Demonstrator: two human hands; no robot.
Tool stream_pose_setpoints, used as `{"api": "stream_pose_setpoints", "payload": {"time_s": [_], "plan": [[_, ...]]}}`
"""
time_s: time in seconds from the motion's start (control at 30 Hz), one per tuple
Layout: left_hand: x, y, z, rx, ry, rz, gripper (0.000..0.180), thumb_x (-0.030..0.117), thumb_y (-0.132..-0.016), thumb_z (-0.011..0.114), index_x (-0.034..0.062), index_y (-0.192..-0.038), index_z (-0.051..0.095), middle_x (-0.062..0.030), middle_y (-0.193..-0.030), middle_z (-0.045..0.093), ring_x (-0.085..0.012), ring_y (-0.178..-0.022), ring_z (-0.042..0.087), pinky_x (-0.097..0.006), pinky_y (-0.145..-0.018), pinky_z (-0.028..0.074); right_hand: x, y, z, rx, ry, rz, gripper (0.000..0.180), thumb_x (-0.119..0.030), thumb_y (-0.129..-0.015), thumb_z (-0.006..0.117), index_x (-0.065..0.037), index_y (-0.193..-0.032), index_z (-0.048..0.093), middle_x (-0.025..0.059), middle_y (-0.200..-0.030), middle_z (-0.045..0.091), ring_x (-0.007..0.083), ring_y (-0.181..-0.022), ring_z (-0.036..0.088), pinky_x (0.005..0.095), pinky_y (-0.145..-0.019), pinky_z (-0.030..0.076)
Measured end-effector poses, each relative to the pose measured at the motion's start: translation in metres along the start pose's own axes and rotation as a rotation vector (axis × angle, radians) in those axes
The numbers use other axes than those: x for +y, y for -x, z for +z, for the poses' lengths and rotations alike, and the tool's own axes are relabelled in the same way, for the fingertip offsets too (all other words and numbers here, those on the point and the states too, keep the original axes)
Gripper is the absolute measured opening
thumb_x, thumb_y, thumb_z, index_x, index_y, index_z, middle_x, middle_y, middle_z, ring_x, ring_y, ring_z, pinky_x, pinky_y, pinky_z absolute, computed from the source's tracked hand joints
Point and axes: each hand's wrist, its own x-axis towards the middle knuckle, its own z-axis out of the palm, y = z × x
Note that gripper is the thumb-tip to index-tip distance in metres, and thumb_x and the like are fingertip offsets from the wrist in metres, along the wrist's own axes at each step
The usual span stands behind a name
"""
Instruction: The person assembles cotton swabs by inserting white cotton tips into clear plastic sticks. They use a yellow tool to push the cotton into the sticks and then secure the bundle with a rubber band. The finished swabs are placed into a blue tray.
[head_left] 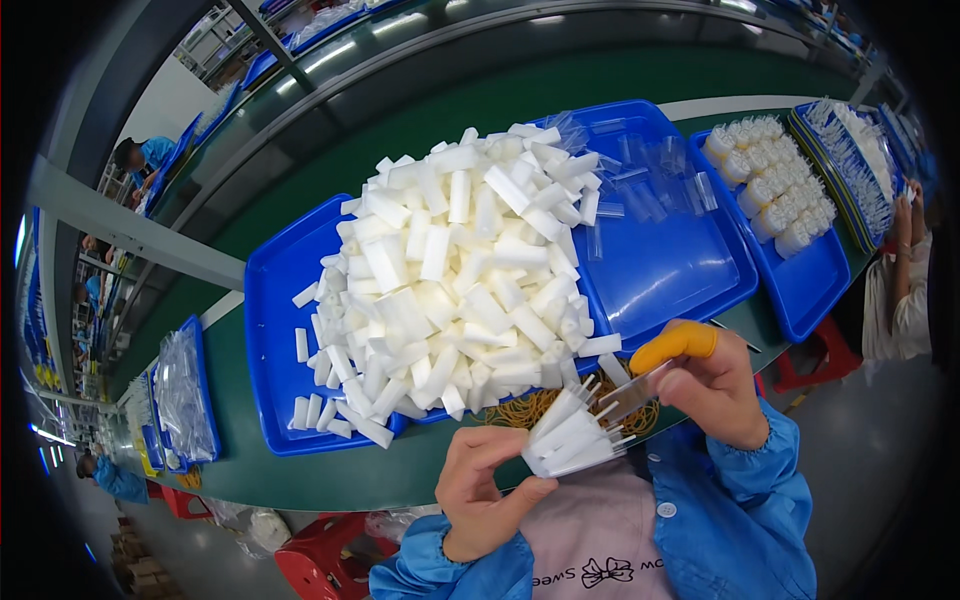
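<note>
My left hand (487,490) pinches a fan-shaped bundle of white pieces with thin clear rods (572,440) sticking out of its right side. Close beside it, my right hand (712,390) grips a clear flat plastic piece (630,398) between thumb and forefinger. A yellow finger cot (674,345) covers one finger of that hand. Beyond both hands rises a large heap of short white cylinders (450,265), piled over a blue tray (270,340). Tan rubber bands (515,411) lie at the tray's near edge, partly hidden by my hands.
Right of the heap, a blue tray (665,280) holds loose clear plastic tubes (640,175). Farther right, another tray carries bundled white pieces (770,185). Plastic-wrapped goods (185,395) stand at the left. Red stools (320,555) sit beside the green table (300,480). Other people work nearby.
</note>
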Motion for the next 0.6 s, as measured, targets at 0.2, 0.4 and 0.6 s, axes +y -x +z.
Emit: {"api": "stream_pose_setpoints", "payload": {"time_s": [0.2, 0.4, 0.6], "plan": [[0.009, -0.002, -0.001, -0.081, -0.29, 0.091, 0.061, 0.017, -0.068, 0.082, -0.0039, -0.119, 0.055, -0.0127, -0.106, 0.049, -0.0198, -0.093, 0.052, -0.03, -0.079, 0.046, 0.002, 0.001, 0.0, -0.06, 0.032, 0.006, 0.021, -0.016, -0.085, 0.065, 0.001, -0.097, 0.065, 0.003, -0.073, 0.06, 0.0102, -0.066, 0.057, 0.023, -0.061, 0.045], [0.025, -0.008, 0.003, -0.194, -0.445, 0.103, 0.056, 0.017, -0.07, 0.079, -0.0031, -0.118, 0.058, -0.0133, -0.106, 0.047, -0.021, -0.092, 0.049, -0.03, -0.077, 0.044, 0.002, 0.001, 0.0, -0.049, 0.195, -0.116, 0.021, -0.014, -0.082, 0.067, 0.0, -0.098, 0.066, 0.0051, -0.074, 0.061, 0.0127, -0.066, 0.059, 0.0243, -0.061, 0.046], [0.027, -0.011, 0.006, -0.28, -0.333, 0.009, 0.048, 0.015, -0.072, 0.078, -0.0013, -0.114, 0.062, -0.0111, -0.107, 0.042, -0.0206, -0.092, 0.05, -0.029, -0.077, 0.045, 0.005, 0.002, 0.001, -0.007, 0.259, -0.17, 0.021, -0.012, -0.08, 0.069, 0.0, -0.097, 0.066, 0.0059, -0.074, 0.062, 0.0131, -0.065, 0.061, 0.0243, -0.06, 0.047]]}}
